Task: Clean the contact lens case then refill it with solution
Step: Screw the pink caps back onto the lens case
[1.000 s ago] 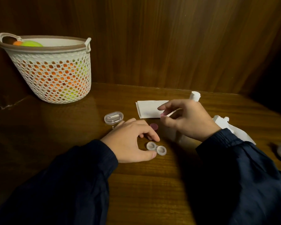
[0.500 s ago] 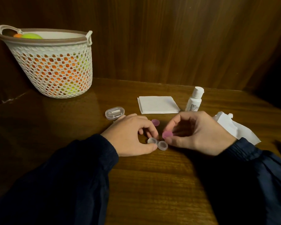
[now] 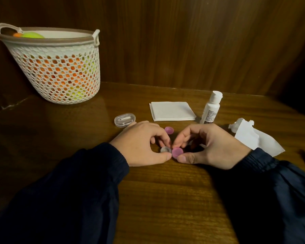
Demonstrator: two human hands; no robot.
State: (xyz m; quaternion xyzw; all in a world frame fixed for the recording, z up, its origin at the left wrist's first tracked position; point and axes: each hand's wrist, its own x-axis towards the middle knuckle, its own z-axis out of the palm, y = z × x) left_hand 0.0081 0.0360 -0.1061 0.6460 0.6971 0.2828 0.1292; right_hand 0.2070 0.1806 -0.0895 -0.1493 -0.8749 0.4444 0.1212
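A pink cap (image 3: 177, 152) sits between the fingers, a second pink cap (image 3: 169, 130) just beyond them. The white lattice basket (image 3: 60, 74) shows orange and yellow-green through its holes.

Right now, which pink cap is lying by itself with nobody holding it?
The pink cap farther back, lying alone on the table behind the fingers. The other pink cap is pinched by the right hand over the lens case.

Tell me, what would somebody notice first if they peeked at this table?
Probably the two hands meeting in the middle: the right hand sets a pink cap on the contact lens case while the left hand steadies it. Next, the white mesh basket at the back left, with orange and yellow-green things showing through its holes. A folded white napkin and a small white solution bottle sit just behind the hands.
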